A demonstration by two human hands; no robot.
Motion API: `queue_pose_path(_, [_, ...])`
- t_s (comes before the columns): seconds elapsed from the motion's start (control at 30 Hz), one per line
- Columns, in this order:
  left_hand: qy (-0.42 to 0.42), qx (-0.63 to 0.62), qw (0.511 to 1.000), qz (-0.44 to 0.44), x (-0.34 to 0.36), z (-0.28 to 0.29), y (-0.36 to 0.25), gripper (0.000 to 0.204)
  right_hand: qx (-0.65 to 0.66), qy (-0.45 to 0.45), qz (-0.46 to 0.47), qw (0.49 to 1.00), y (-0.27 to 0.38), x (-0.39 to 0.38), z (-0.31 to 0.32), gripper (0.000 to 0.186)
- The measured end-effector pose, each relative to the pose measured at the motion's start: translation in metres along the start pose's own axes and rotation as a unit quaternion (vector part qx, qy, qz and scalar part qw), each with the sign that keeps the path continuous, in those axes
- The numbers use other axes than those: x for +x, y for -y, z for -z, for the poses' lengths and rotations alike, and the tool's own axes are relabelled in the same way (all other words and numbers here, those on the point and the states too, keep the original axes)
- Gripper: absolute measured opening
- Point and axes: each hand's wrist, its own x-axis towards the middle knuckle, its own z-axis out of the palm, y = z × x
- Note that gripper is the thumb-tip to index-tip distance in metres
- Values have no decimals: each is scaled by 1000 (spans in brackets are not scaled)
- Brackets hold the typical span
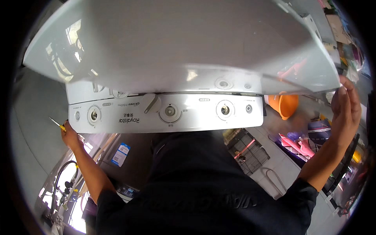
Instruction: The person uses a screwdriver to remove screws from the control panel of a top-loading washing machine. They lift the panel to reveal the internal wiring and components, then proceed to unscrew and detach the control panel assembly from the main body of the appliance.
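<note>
My left hand (70, 136) is closed around the yellow handle of a screwdriver (56, 123), beside the left end of a white control panel (150, 124). The screwdriver's metal shaft points away to the upper left. On the panel one grey knob (152, 103) sticks up left of centre, while several round dial seats show bare shafts or sockets. Beyond it rises a large glossy pale-grey appliance panel (196, 35), which mirrors the dials. At that panel's right corner my right hand (346, 103) pinches the edge between thumb and fingers.
An orange bucket (288, 105) stands on the floor at the right. Near it lie pink and purple cloths (295, 147) and a black wire rack (248, 150). A bent grey tube (276, 182) is on the tiles. A blue and white label (121, 154) shows at lower left.
</note>
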Motion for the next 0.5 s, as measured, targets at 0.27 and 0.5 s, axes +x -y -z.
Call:
queue_pose_path(0.27, [-22,8,1000,-1,1,0,4,25,57,0,-7,998,1,-44,13,29])
queue_pose_path(0.5, [-55,160,984,-61,-19,-5,-20,29,65,-11,-8,998,-3,-40,10,29])
